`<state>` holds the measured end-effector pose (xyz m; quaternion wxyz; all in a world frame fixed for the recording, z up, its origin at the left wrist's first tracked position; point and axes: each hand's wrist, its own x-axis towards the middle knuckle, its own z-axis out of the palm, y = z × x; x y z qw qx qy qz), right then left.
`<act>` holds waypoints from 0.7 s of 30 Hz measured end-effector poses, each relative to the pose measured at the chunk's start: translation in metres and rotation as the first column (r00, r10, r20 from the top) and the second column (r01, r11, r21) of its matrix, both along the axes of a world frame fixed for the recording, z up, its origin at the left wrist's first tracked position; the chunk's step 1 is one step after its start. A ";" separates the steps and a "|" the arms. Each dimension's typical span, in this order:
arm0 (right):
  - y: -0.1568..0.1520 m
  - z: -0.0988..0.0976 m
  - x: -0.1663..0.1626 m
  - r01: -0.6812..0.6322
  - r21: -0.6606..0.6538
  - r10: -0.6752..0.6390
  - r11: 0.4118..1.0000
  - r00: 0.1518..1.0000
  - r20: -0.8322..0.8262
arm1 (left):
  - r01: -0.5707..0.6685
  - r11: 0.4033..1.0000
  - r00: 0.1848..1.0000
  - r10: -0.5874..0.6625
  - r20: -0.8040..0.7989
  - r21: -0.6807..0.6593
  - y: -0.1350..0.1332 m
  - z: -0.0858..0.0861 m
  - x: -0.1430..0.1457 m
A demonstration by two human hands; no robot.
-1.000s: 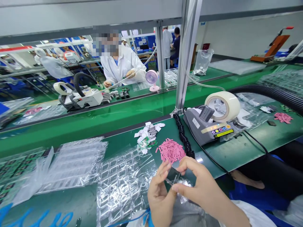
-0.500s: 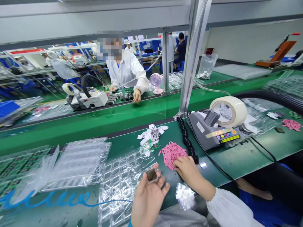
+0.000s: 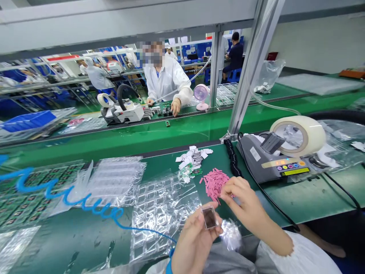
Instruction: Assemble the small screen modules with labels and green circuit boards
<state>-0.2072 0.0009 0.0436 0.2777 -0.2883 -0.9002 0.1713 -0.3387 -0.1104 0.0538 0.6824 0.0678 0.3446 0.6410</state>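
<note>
My left hand point(image 3: 196, 238) is closed around a small square part point(image 3: 210, 218) with a dark brown face and a pale, clear-looking rim, tilted up toward me. A blue band with a coiled blue cord point(image 3: 94, 205) is on the left wrist. My right hand point(image 3: 242, 198) is pinched at the near edge of a heap of small pink strips point(image 3: 213, 182), just above the square part. A bit of pink shows at its fingertips, seemingly one strip. Below that hand lies a bunch of shiny clear film pieces point(image 3: 230, 235), partly covered.
A clear compartment tray point(image 3: 154, 217) lies left of my hands, with trays of green circuit boards point(image 3: 25, 198) beyond. White pieces point(image 3: 195, 158) are heaped behind the pink strips. A grey tape dispenser point(image 3: 265, 163) stands right. Across the green belt point(image 3: 128, 139) sits a co-worker point(image 3: 165, 80).
My right hand has drawn back from inside the pink heap into a pinch near my left hand. The left hand has tilted the square part. A small green board now lies by the co-worker's hand.
</note>
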 end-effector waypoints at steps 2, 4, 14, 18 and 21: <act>-0.011 0.025 0.002 -0.046 0.023 0.047 0.999 0.995 -0.083 | 0.042 0.999 0.998 -0.041 -0.049 0.019 0.000 0.001 0.005; -0.021 0.042 0.001 -0.064 0.083 0.075 0.994 0.987 -0.144 | 0.086 0.996 0.994 -0.084 -0.070 0.031 0.000 0.004 0.009; -0.032 0.043 -0.002 -0.024 0.199 0.051 0.980 0.990 -0.130 | 0.163 0.984 0.980 -0.154 -0.125 0.067 0.003 0.017 0.017; -0.031 0.033 -0.004 -0.040 0.059 0.048 0.997 0.988 -0.145 | 0.165 0.986 0.986 -0.165 -0.024 0.025 0.001 0.007 0.013; -0.029 0.026 -0.006 -0.082 -0.171 0.055 0.982 0.986 -0.154 | 0.178 0.984 0.983 -0.179 0.031 0.018 -0.001 -0.002 0.009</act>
